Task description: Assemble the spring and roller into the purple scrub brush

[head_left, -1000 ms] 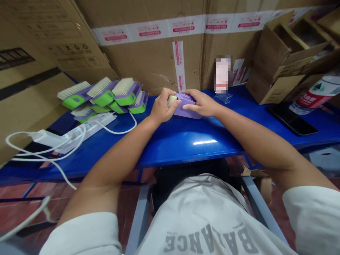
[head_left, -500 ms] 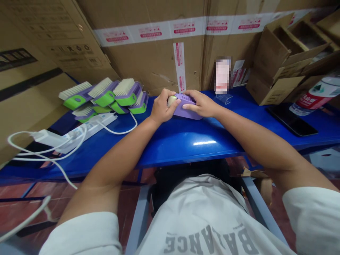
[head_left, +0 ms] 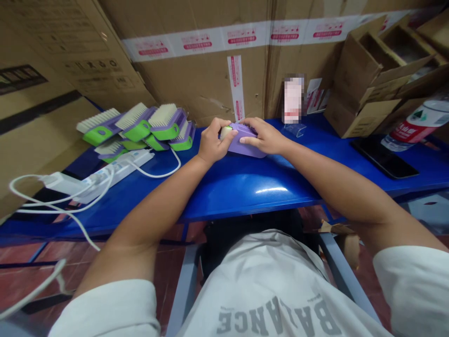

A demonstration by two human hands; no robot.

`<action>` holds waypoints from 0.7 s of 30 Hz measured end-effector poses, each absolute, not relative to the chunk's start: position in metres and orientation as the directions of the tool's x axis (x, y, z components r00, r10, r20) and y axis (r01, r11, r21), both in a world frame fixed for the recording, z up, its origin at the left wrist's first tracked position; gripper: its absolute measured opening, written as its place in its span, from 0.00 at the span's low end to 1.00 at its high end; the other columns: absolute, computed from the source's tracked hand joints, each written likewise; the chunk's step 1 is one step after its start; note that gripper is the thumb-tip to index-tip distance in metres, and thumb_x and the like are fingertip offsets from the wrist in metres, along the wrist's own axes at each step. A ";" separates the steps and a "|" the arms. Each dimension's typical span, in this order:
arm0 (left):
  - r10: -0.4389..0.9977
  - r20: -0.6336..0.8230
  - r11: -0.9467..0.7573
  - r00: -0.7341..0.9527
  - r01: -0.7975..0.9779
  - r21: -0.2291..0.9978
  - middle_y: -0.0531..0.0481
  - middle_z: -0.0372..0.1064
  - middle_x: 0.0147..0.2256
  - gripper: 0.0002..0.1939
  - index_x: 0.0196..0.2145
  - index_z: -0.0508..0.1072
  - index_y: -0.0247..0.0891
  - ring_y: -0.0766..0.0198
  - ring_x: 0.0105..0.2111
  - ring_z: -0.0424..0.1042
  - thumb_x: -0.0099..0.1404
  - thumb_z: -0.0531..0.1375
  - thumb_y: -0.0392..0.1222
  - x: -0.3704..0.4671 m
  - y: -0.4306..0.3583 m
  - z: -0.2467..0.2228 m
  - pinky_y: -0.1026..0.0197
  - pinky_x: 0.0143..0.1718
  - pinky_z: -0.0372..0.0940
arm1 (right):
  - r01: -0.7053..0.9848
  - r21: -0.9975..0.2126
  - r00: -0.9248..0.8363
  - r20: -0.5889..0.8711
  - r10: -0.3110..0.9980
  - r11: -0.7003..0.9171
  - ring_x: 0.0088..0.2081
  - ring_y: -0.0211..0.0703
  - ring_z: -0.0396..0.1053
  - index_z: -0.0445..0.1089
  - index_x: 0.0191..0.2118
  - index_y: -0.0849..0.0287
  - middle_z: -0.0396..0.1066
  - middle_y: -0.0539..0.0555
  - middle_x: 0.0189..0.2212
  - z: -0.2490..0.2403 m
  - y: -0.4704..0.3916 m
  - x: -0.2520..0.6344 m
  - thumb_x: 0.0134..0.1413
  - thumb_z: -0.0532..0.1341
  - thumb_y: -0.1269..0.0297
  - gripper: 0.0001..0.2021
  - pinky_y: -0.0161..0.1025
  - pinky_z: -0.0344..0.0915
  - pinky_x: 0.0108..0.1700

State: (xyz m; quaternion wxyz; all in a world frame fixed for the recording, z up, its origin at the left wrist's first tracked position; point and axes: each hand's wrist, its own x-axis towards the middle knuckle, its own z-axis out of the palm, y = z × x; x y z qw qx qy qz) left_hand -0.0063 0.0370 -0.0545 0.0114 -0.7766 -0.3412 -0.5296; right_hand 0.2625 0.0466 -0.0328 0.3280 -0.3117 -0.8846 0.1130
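Near the back of the blue table, my two hands are close together around one purple item. My left hand (head_left: 214, 140) is closed at its left end, over a pale, rounded part with a bit of green that looks like a brush (head_left: 226, 133). The fingers of my right hand (head_left: 264, 135) are wrapped round a purple dustpan-like piece (head_left: 243, 148) with fine ridges on top, the thumb pressed on its face. Both parts touch; whether they are joined is hidden by my fingers. To the left lies a pile of several purple-and-green scrub brushes (head_left: 134, 122), cream bristles mostly upward.
A white power strip (head_left: 121, 168) with cables lies in front of the brushes on the blue table (head_left: 245, 194). On the right are a black phone (head_left: 386, 159), a water bottle (head_left: 410, 128) and open cardboard boxes (head_left: 358, 93). Large cartons (head_left: 196, 89) stand behind.
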 end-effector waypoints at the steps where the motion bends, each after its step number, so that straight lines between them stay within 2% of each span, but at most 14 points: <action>1: 0.511 0.833 -0.773 0.211 0.537 0.338 0.43 0.88 0.48 0.31 0.53 0.80 0.43 0.51 0.49 0.89 0.80 0.63 0.76 -0.006 0.037 -0.055 0.48 0.57 0.83 | 0.479 -0.404 -0.592 0.506 0.627 0.779 0.63 0.69 0.76 0.74 0.74 0.58 0.80 0.70 0.63 -0.032 0.046 0.263 0.67 0.59 0.13 0.54 0.65 0.73 0.68; 12: 0.453 0.833 -0.822 0.317 0.510 0.253 0.42 0.87 0.50 0.30 0.56 0.78 0.45 0.51 0.50 0.88 0.86 0.52 0.72 -0.008 0.029 -0.046 0.48 0.57 0.81 | 0.462 -0.406 -0.591 0.522 0.615 0.788 0.65 0.71 0.79 0.75 0.73 0.59 0.81 0.71 0.66 -0.030 0.042 0.264 0.64 0.58 0.10 0.57 0.67 0.73 0.70; 15: 0.470 0.826 -0.813 0.312 0.516 0.268 0.42 0.87 0.49 0.31 0.55 0.78 0.45 0.50 0.50 0.87 0.85 0.52 0.74 -0.008 0.027 -0.043 0.48 0.57 0.81 | 0.467 -0.404 -0.589 0.521 0.618 0.786 0.66 0.72 0.78 0.75 0.73 0.60 0.81 0.72 0.66 -0.029 0.041 0.264 0.63 0.57 0.09 0.58 0.68 0.73 0.71; 21: 0.490 0.817 -0.825 0.303 0.464 0.322 0.43 0.85 0.48 0.34 0.54 0.79 0.46 0.51 0.48 0.85 0.86 0.49 0.76 -0.006 0.024 -0.040 0.48 0.54 0.79 | 0.484 -0.394 -0.601 0.499 0.624 0.781 0.66 0.73 0.78 0.75 0.74 0.58 0.81 0.71 0.67 -0.028 0.042 0.265 0.66 0.61 0.14 0.53 0.70 0.72 0.71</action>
